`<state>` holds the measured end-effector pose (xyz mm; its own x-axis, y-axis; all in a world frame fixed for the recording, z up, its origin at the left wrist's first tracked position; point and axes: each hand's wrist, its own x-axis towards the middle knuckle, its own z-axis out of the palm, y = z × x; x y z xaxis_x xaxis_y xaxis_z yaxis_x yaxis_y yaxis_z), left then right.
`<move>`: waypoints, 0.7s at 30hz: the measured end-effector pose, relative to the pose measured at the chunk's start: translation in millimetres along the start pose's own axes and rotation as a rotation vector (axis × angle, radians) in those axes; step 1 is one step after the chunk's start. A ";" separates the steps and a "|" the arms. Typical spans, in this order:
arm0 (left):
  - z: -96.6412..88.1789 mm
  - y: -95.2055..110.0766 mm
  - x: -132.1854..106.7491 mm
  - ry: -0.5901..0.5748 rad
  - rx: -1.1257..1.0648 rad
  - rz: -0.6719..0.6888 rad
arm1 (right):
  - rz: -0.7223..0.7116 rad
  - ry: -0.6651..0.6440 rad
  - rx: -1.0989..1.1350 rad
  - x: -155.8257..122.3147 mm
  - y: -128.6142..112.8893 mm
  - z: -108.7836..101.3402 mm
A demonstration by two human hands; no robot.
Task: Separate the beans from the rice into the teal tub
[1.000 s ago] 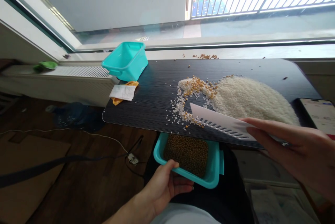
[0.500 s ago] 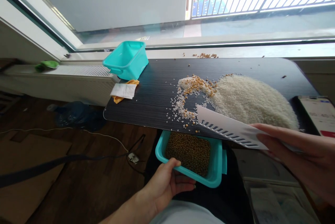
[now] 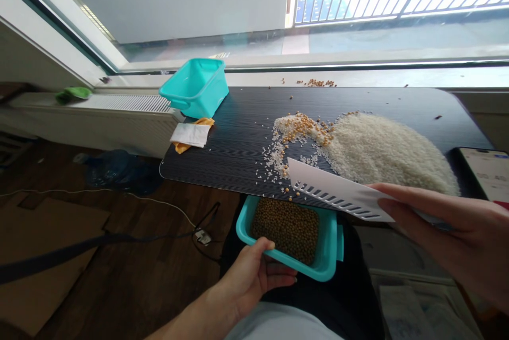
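My left hand (image 3: pixel 258 271) grips the near rim of a turquoise plastic basket (image 3: pixel 328 255), thumb over the edge and fingers beneath. Dried peas (image 3: pixel 286 228), brownish yellow, fill its bottom. The basket is just below the front edge of the dark tabletop (image 3: pixel 230 154). In my right hand (image 3: pixel 433 218) is a flat white plastic strip (image 3: pixel 338 189) with a row of slanted slots along its lower side. Its far end touches the tabletop beside scattered rice and peas (image 3: pixel 274 162). Behind it lies a large pile of white rice (image 3: pixel 385 149), with a smaller heap of mixed peas and rice (image 3: pixel 302 128) to its left.
An empty turquoise basket (image 3: pixel 199 88) stands at the tabletop's back left, near a folded white tissue (image 3: pixel 191 134) on an orange cloth (image 3: pixel 183 147). A phone (image 3: pixel 487 170) lies at the right. Stray peas (image 3: pixel 320 83) sit by the window. Cables cross the floor.
My right hand has moved the slotted strip slightly left along the tabletop's front edge, among the loose grains. My left hand keeps its hold on the basket.
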<state>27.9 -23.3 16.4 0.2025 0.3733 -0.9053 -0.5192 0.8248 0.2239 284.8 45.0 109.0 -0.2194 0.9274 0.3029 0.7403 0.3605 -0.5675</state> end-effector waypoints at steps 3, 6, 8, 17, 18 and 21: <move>-0.6 1.1 0.1 0.011 0.007 0.000 | -0.017 -0.024 -0.017 3.4 -3.1 4.3; -0.9 2.4 -0.7 0.008 0.015 -0.009 | -0.012 -0.067 -0.002 4.7 -4.1 6.6; -1.1 2.9 -1.0 0.001 0.012 -0.011 | -0.013 -0.066 0.014 4.5 -3.2 6.1; 0.7 3.8 -1.8 0.005 -0.009 -0.007 | 0.020 -0.095 0.034 10.1 -6.6 9.2; 1.1 3.8 -2.2 0.006 -0.005 -0.008 | 0.009 -0.102 0.053 10.1 -7.8 8.8; 2.2 3.8 -3.2 0.020 0.000 -0.005 | -0.025 -0.068 0.081 7.9 -6.8 4.2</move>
<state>27.1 -20.4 21.0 0.1885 0.3609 -0.9134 -0.5180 0.8267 0.2197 275.3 50.3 112.0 -0.2823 0.9216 0.2664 0.6810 0.3881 -0.6209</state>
